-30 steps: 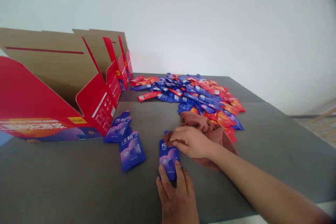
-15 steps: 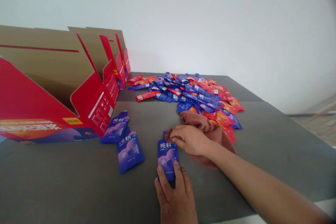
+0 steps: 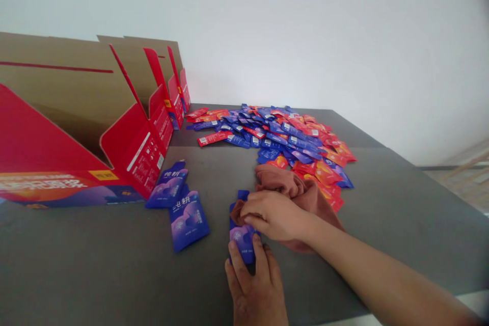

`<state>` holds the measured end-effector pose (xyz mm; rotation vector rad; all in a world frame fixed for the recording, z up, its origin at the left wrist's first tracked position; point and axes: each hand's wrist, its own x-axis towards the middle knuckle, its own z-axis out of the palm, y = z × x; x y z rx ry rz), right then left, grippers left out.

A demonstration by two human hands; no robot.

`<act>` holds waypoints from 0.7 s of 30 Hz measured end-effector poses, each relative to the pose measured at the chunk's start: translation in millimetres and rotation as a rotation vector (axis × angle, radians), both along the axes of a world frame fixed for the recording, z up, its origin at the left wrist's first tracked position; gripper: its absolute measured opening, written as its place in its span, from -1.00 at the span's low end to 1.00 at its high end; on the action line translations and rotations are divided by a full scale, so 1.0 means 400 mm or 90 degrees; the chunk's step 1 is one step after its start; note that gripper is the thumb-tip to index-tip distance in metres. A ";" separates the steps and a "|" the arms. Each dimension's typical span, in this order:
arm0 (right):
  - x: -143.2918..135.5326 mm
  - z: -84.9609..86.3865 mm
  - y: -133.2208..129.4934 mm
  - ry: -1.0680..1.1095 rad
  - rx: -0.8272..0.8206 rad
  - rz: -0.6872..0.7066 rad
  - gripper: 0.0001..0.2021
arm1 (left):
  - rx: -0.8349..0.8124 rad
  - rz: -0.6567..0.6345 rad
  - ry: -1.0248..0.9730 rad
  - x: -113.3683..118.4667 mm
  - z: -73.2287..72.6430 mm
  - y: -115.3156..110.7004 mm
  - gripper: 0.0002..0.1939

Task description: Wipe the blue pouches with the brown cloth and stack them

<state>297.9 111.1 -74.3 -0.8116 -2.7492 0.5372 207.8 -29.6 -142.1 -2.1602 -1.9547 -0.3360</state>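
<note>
A blue pouch with purple shapes lies flat on the grey table. The fingertips of my left hand rest spread on its lower end. My right hand grips a reddish-brown cloth; a bunched bit of it presses on the upper part of the pouch and covers the printing there. The rest of the cloth trails behind and beneath that hand. To the left, two more blue pouches, one by the box and one nearer, overlap at their edges.
Open red cardboard boxes with brown insides stand in a row along the left side. A large heap of blue and red pouches spreads over the back of the table, before a pale wall.
My right hand has moved a little left and nearer with the cloth, so the printing at the pouch's top is now covered. My left hand has hardly moved.
</note>
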 end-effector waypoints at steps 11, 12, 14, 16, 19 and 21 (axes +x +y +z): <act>0.017 -0.003 0.020 0.009 0.043 -0.062 -0.83 | 0.019 0.010 0.011 0.003 -0.005 0.001 -0.62; 0.012 0.001 0.007 0.018 0.036 -0.009 -0.84 | 0.019 0.009 0.009 0.003 -0.005 0.001 -0.62; 0.000 0.009 -0.018 0.019 0.027 0.088 -0.86 | 0.012 0.001 0.004 0.004 -0.004 -0.001 -0.60; -0.011 0.014 -0.036 0.005 0.021 0.129 -0.88 | 0.000 -0.005 0.000 0.003 -0.005 -0.002 -0.55; -0.016 0.012 -0.034 -0.014 0.012 0.079 -0.86 | -0.002 -0.002 0.005 0.002 -0.009 -0.003 -0.53; -0.010 0.005 -0.016 -0.027 0.010 0.017 -0.84 | 0.004 0.003 0.016 0.001 -0.011 -0.002 -0.56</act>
